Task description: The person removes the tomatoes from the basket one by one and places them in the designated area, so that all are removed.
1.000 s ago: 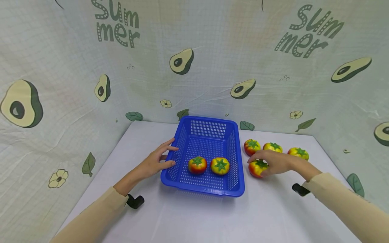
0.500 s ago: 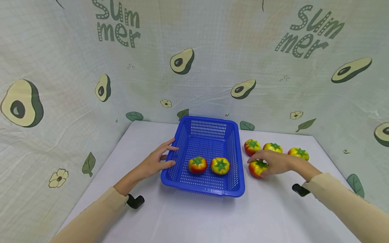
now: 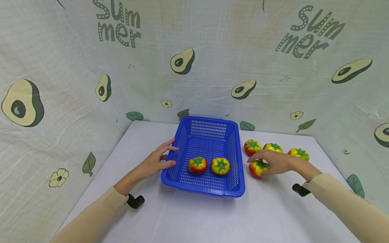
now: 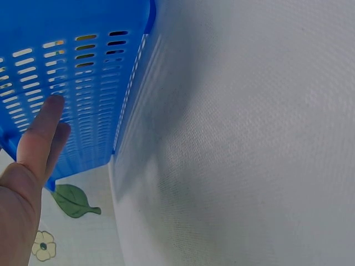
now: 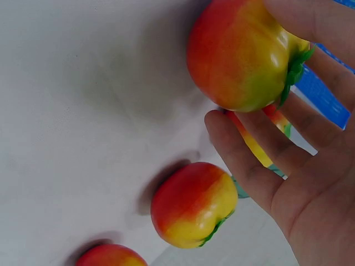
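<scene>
Two red-and-yellow tomatoes with green star-shaped tops, a left tomato [image 3: 198, 165] and a right tomato [image 3: 220, 166], sit in the blue plastic basket [image 3: 202, 192]. My left hand [image 3: 153, 162] touches the basket's left side, its fingers spread and fairly straight; the left wrist view shows a thumb [image 4: 39, 138] against the slotted outer wall. To the right of the basket, my right hand [image 3: 273, 162] holds another tomato [image 3: 256, 169] on the table, thumb on one side and fingers on the other. In the right wrist view this tomato [image 5: 244, 55] lies between thumb and fingers.
Beyond my right hand are three more tomatoes: a near-basket one [image 3: 252, 147], a middle one [image 3: 273, 146] and a right one [image 3: 299, 153]. They lie on the white table [image 3: 194, 222]. A patterned cloth [image 3: 212, 84] rises behind and at both sides.
</scene>
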Demonstrator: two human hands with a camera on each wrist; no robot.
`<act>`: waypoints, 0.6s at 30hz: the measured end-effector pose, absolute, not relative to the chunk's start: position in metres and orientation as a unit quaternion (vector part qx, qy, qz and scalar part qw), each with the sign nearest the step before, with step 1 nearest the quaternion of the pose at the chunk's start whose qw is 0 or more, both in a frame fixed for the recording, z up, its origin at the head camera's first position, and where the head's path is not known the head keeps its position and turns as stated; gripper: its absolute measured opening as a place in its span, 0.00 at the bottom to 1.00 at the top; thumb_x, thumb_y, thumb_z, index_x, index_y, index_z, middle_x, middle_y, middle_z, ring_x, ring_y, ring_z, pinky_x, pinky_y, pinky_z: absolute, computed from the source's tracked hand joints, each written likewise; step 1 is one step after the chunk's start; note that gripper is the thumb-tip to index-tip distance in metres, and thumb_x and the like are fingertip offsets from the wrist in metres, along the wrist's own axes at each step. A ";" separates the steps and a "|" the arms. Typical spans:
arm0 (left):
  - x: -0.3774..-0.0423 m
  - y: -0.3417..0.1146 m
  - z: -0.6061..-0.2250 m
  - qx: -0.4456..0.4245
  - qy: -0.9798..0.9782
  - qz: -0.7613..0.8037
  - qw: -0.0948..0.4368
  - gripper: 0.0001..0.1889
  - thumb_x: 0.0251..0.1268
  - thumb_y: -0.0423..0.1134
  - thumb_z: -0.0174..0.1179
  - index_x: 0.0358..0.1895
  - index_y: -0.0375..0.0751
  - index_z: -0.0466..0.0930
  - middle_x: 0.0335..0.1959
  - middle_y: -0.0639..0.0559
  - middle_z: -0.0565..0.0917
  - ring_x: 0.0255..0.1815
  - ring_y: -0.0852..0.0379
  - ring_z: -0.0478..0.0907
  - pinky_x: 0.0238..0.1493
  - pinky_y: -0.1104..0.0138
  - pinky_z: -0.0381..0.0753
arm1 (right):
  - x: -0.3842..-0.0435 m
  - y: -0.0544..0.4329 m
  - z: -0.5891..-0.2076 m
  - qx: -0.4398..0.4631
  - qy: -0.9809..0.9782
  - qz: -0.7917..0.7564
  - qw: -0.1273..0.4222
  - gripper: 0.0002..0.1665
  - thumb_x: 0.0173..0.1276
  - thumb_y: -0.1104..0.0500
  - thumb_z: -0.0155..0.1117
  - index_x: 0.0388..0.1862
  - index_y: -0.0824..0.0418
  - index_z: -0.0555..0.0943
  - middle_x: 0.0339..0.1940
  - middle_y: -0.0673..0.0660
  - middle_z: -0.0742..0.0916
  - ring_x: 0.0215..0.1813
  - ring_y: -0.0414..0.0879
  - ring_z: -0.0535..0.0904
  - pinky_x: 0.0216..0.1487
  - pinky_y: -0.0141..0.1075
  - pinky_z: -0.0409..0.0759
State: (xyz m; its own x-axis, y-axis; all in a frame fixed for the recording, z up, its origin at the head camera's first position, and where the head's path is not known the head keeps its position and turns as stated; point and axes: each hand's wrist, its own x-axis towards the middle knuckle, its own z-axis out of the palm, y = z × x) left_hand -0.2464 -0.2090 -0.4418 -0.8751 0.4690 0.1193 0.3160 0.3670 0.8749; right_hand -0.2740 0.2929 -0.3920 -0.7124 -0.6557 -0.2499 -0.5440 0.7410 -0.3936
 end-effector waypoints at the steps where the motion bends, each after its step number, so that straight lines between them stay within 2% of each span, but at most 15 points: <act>1: -0.246 -0.209 -0.442 0.239 0.823 0.510 0.075 0.28 0.76 0.34 0.65 0.76 0.38 0.71 0.90 0.47 0.46 0.77 0.28 0.68 0.69 0.43 0.79 | -0.274 0.293 -0.392 -0.330 0.913 -0.147 0.189 0.35 0.63 0.59 0.81 0.69 0.57 0.81 0.68 0.58 0.84 0.72 0.65 0.76 0.69 0.68 0.76; 10: -0.246 -0.209 -0.441 0.240 0.818 0.516 0.082 0.29 0.76 0.33 0.64 0.76 0.37 0.70 0.90 0.46 0.45 0.74 0.27 0.72 0.63 0.48 0.85 | -0.274 0.293 -0.387 -0.327 0.908 -0.168 0.201 0.35 0.63 0.57 0.82 0.68 0.57 0.81 0.68 0.60 0.83 0.70 0.68 0.76 0.58 0.63 0.85; 18: -0.246 -0.209 -0.440 0.239 0.820 0.514 0.081 0.29 0.76 0.34 0.65 0.76 0.37 0.70 0.90 0.47 0.45 0.74 0.28 0.72 0.64 0.48 0.84 | -0.272 0.290 -0.381 -0.318 0.913 -0.170 0.193 0.35 0.63 0.55 0.82 0.69 0.56 0.81 0.68 0.59 0.83 0.68 0.66 0.77 0.54 0.56 0.88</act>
State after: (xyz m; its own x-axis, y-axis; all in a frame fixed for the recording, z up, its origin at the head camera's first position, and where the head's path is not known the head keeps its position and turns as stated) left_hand -0.2457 -0.2094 -0.4403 -0.8723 0.4756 0.1137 0.3098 0.3575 0.8810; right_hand -0.2722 0.2899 -0.3809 -0.7238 -0.6453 -0.2445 -0.5145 0.7407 -0.4320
